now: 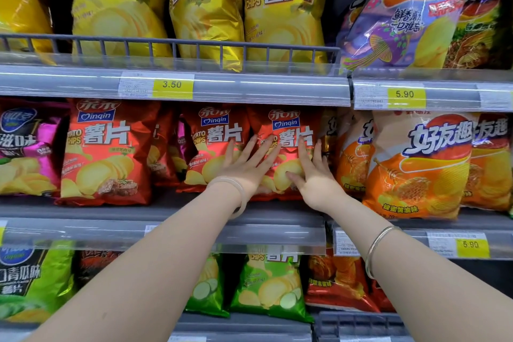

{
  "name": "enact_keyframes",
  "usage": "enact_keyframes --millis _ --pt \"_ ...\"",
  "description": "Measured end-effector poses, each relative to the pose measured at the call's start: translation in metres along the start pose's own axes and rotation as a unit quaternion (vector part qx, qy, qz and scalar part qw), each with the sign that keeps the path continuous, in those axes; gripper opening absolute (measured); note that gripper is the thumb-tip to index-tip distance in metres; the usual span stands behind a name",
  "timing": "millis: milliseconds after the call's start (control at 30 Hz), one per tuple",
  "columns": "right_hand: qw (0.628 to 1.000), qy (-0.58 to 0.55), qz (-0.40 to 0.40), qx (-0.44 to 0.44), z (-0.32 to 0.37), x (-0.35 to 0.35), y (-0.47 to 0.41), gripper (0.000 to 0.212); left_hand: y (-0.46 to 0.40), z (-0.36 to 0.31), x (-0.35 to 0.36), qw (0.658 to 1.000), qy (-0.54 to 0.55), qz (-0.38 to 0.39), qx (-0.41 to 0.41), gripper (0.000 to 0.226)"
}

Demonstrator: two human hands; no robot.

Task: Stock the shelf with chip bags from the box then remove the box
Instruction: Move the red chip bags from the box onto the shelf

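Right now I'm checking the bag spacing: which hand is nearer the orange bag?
Right. The right hand presses the red bag's right side, beside the orange bag; the left hand lies further left, across two red bags.

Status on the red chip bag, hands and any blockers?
Both hands open, left hand and right hand pressing flat on red chip bag. Bag upright on middle shelf. Box not in view.

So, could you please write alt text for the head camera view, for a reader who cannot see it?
Both hands, left hand and right hand, press flat with straight fingers on a red chip bag on the middle shelf. More red bags stand to its left, orange bags to its right, yellow bags above, green bags below.
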State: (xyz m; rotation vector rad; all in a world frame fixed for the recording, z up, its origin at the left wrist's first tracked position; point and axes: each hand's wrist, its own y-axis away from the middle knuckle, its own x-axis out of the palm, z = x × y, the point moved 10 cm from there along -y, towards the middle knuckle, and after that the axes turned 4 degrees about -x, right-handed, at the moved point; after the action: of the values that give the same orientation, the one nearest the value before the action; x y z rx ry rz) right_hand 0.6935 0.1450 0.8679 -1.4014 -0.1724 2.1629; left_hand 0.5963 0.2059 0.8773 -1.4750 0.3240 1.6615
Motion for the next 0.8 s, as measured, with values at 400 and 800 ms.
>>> enact_keyframes --millis 400,800 --pt "0.999 0.002 -0.037 -0.001 0.017 -0.012 0.024 0.084 0.026 0.013 0.0 0.999 0.034 0.002 -0.013 0.086" --pt "0.993 0.039 -0.109 0.007 0.117 0.028 0.114 0.076 0.143 0.057 0.005 0.995 0.097 -0.023 -0.002 0.074"
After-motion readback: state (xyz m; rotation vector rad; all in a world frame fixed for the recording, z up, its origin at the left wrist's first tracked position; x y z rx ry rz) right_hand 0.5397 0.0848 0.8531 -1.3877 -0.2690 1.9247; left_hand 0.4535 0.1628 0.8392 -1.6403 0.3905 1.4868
